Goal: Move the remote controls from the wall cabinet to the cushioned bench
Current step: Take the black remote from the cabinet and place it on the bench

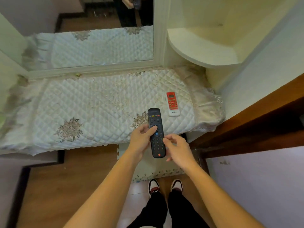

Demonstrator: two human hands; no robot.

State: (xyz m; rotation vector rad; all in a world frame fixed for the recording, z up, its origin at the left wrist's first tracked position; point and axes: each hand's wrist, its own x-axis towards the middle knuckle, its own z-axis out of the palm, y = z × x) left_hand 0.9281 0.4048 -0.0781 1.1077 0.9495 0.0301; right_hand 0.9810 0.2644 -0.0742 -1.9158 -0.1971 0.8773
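Observation:
A long black remote control (155, 120) hangs over the front edge of the cushioned bench (92, 104), its far end pointing away from me. My left hand (141, 140) grips it from the left, thumb on the buttons. My right hand (177, 148) touches its right side with fingertips, the fingers loosely curled. A red and white remote control (172, 103) lies flat on the bench's quilted cover near the right end. The cream wall cabinet shelf (202, 48) stands above the bench's right end with nothing visible on it.
A large mirror (92, 45) backs the bench and reflects it. A dark wooden door frame (256, 122) runs along the right. A puzzle floor mat (158, 168) lies below the bench by my shoes (164, 186). Wooden floor spreads to the left.

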